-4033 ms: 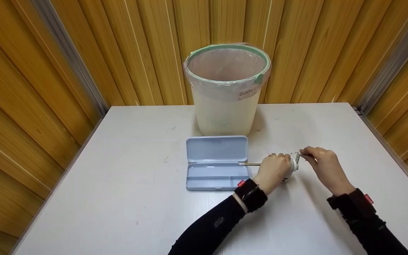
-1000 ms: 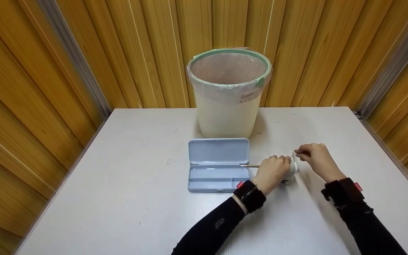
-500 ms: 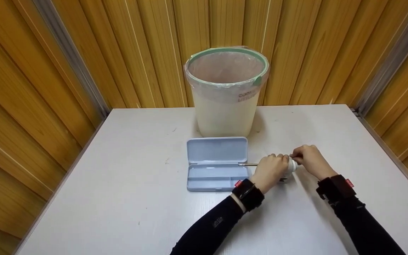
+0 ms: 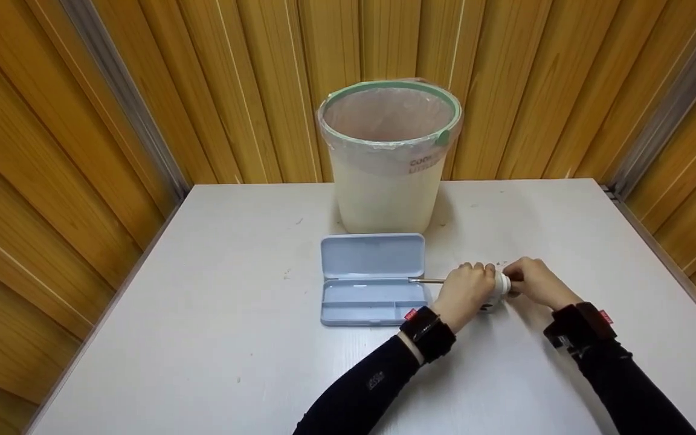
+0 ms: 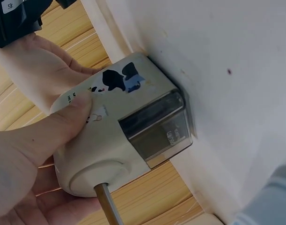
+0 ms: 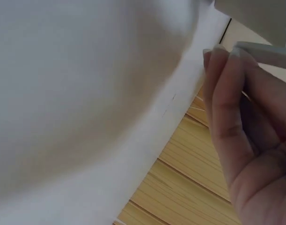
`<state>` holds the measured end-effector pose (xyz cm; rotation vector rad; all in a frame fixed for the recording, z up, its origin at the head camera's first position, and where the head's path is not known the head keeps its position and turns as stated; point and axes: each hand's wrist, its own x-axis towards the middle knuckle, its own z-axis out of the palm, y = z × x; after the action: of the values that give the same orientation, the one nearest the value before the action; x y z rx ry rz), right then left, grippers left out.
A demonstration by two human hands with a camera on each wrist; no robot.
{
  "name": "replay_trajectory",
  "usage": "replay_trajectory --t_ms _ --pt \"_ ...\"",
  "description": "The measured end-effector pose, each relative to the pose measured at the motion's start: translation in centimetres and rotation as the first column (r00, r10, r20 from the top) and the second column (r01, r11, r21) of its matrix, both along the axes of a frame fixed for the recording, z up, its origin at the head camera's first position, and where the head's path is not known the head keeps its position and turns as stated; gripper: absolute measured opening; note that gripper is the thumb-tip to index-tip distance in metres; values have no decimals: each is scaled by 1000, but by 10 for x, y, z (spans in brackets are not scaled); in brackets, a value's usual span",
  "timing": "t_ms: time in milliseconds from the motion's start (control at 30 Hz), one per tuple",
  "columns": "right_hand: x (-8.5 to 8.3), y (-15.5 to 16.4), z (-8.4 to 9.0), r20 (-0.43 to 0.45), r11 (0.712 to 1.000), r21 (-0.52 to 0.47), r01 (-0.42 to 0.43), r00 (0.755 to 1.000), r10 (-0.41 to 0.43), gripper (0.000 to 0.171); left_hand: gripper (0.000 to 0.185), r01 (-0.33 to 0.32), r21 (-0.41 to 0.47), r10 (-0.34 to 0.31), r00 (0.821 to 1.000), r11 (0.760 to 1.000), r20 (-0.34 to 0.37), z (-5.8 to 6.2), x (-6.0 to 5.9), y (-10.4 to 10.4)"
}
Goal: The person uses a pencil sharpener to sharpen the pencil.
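Note:
A cream pencil sharpener [image 5: 128,136] with a cow picture and a clear shavings drawer stands on the white table [image 4: 203,338]. My left hand [image 4: 467,290] grips its body, thumb on top, and hides most of it in the head view, where only its right end [image 4: 501,285] shows. A pencil [image 4: 426,281] sticks out of its front [image 5: 107,206], pointing left. My right hand [image 4: 535,281] pinches the grey crank handle [image 6: 264,54] at the sharpener's right end, fingers [image 6: 236,108] curled round it.
An open light-blue pencil case [image 4: 372,281] lies just left of the hands. Behind it stands a white bin [image 4: 389,157] with a green rim and a plastic liner. Wooden panel walls close in the table on three sides.
My right hand has circled with the crank handle, from up and to the right of the sharpener down to its right end. The left hand, pencil and sharpener have stayed put.

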<state>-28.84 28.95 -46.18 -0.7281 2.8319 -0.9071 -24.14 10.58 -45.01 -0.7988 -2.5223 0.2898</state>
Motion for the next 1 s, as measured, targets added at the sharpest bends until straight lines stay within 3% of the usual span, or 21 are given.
replay_trajectory --t_ms 400,667,1000 --pt "11 7 -1 47 999 10 -34 998 33 4 13 -7 12 7 1000 1000 19 3 2 6" --pt "22 10 -2 151 996 -39 -85 984 90 7 17 -37 10 36 999 999 39 5 4 6" --pt "38 6 5 139 989 -47 -137 980 142 5 14 -55 19 54 997 998 52 6 2 5"
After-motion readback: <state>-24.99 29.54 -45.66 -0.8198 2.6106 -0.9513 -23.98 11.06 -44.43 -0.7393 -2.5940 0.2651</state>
